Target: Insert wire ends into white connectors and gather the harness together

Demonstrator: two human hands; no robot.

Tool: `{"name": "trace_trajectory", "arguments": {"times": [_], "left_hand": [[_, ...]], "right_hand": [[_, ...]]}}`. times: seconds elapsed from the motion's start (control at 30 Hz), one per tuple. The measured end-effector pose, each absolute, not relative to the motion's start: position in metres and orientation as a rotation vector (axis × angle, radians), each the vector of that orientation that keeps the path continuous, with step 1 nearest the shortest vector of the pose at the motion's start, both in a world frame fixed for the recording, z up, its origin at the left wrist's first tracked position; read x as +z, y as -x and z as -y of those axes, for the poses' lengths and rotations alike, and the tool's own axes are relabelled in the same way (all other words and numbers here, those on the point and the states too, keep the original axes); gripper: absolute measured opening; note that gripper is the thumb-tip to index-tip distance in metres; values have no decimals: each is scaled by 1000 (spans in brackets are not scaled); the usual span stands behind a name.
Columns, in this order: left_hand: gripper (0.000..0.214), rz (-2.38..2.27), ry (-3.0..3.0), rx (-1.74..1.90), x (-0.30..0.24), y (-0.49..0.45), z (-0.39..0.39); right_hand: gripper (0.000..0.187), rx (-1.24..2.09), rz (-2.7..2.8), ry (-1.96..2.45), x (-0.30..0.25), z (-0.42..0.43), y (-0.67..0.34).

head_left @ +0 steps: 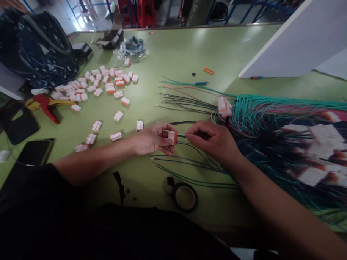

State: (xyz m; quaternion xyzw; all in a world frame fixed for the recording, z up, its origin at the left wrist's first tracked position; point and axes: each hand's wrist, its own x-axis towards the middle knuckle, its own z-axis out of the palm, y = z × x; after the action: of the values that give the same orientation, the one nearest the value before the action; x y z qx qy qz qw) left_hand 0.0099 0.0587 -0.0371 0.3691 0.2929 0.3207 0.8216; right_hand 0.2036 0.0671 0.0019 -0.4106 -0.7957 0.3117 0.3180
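Note:
Between the thumb and fingers of my left hand (pixel 155 140) is a white and orange wire connector (pixel 172 137). Its orange side faces right, where thin wires meet it. My right hand (pixel 210 138) pinches a dark wire (pixel 181 136) just right of the connector; whether that wire's end sits inside cannot be made out. Loose black wires (pixel 189 102) with bare tips lie beyond my hands, and green wires (pixel 189 179) lie nearer to me. Several loose connectors (pixel 116 136) are left of my left hand.
A pile of connectors (pixel 75 89) lies at the left beside red and yellow pliers (pixel 46 106). Black tape (pixel 185 197) rests near the front edge. Wire bundles (pixel 275 103) with finished-looking connectors (pixel 323 140) cover the right. A white panel (pixel 298 34) stands at the back right.

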Motion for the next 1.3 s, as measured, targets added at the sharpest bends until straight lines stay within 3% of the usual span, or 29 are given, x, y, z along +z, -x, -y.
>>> {"name": "trace_trajectory", "arguments": {"times": [0.7, 1.3], "left_hand": [[29, -672, -946, 779, -32, -14, -53], [30, -677, -828, 743, -35, -15, -53]], "right_hand": [[10, 667, 2221, 1164, -5, -58, -205], [12, 439, 2287, 939, -13, -55, -202]]}}
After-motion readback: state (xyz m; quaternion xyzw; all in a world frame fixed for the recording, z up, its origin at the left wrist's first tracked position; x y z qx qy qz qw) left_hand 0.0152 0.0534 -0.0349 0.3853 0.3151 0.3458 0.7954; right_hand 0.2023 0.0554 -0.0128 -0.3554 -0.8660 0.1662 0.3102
